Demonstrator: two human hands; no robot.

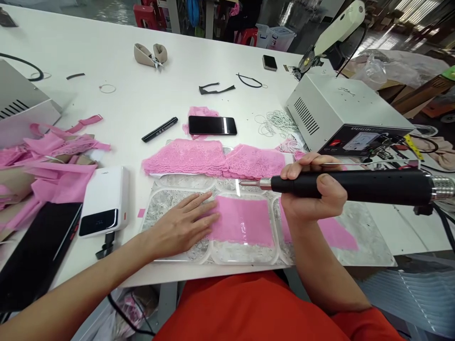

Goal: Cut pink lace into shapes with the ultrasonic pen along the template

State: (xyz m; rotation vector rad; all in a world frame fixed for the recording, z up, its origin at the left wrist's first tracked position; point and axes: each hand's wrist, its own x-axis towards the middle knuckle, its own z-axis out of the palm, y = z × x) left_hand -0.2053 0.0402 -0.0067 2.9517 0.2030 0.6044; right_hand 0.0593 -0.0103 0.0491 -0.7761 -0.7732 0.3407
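My left hand lies flat with fingers stretched out, its fingertips on the left edge of a pink fabric piece. That piece rests on a grey-marbled board with raised clear outlines. My right hand is wrapped round a black ultrasonic cutter, held level with its pointed metal tip to the left. The tip is above the board, just beyond the fabric's far edge; I cannot tell if it touches. More pink fabric lies on the right, partly hidden by my right forearm. Stacked pink lace runs along the board's far side.
A grey control box with a dial stands at the right. Beyond the lace are a phone, a black marker and tangled cord. At the left are a white power bank, a black tablet-like slab and heaped pink garments.
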